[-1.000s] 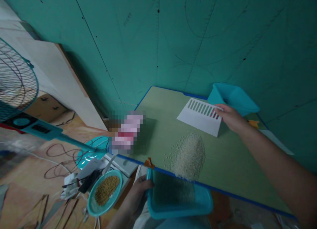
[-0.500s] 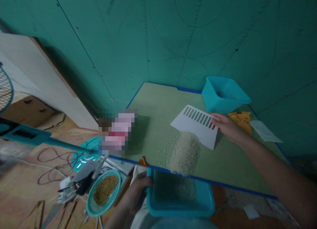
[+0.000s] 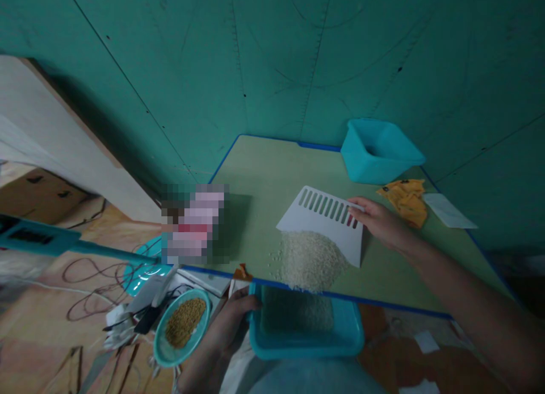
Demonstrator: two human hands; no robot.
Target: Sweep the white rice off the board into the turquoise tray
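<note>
My right hand [image 3: 374, 219] grips the right side of a white slotted scraper [image 3: 317, 218], whose long lower edge rests behind a heap of rice [image 3: 313, 262] near the table's front edge. Some loose grains lie to the heap's left. Below that edge, my left hand [image 3: 238, 314] grips the left rim of a turquoise tub [image 3: 306, 348]. Rice grains show inside the tub, and the heap's front reaches over the table edge above it. The fingers of my left hand are partly hidden by the rim.
On the green table [image 3: 264, 167] stand another turquoise tub [image 3: 378, 155], an orange cloth [image 3: 406, 201] and a white sheet [image 3: 449, 210]. A blurred pink item [image 3: 198, 223] is at the left edge. Lower left are a bowl of yellowish beans [image 3: 185, 323], cables and a turquoise racket-like handle [image 3: 38, 235].
My right hand has drawn the scraper left and toward me, bunching the rice closer to the table edge. My left hand still holds the tub below. The view has shifted slightly.
</note>
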